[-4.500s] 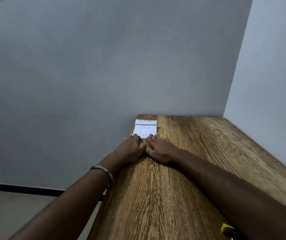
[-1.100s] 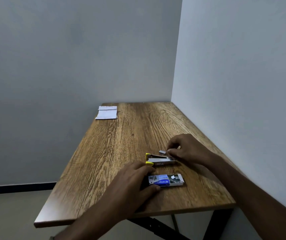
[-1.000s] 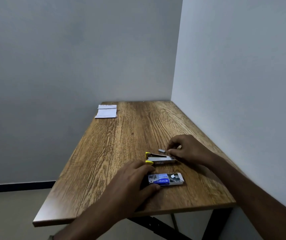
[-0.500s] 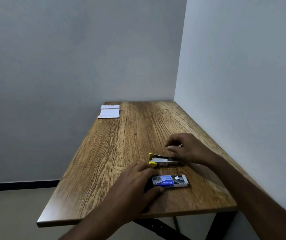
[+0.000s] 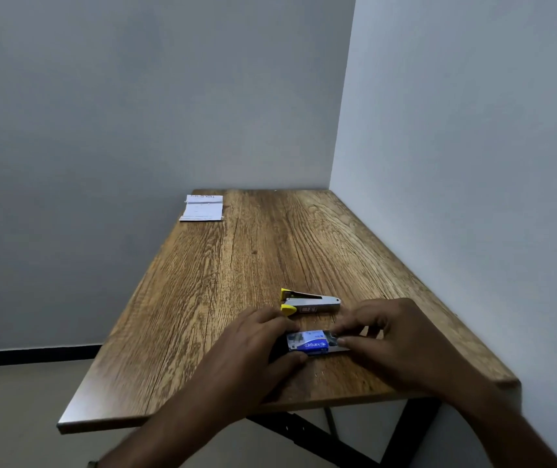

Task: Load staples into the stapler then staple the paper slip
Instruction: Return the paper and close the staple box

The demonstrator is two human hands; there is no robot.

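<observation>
My right hand [image 5: 395, 336] has left the stapler [image 5: 311, 304], where it rested half a second ago, and come down to the staple box [image 5: 311, 344], which my left hand [image 5: 253, 342] still grips at its left end. Near the front edge of the wooden table [image 5: 203, 298], both my hands now meet on the small blue box: the left thumb lies curled along its near side with the fingers over its far side, while the right hand's thumb and forefinger are pinched together on the box's right end, where the inner tray shows pale; I cannot tell whether they hold the tray itself or a strip of staples inside it. My two forearms enter from the bottom of the frame, and a dark metal table frame [image 5: 307, 434] shows beneath the tabletop. Just beyond the box, apart from both hands, the stapler lies on its side on the wood, its yellow-tipped end pointing left and its top arm standing slightly apart from the silver body. Well beyond it, at the far left corner of the table, the paper slip [image 5: 203, 208] lies flat, printed side up, its left edge at the table's rim. Grey walls [image 5: 456, 163] close the scene behind the table and along its right side, with a dark skirting strip [image 5: 30, 355] low on the left wall above a pale floor [image 5: 17, 417].
</observation>
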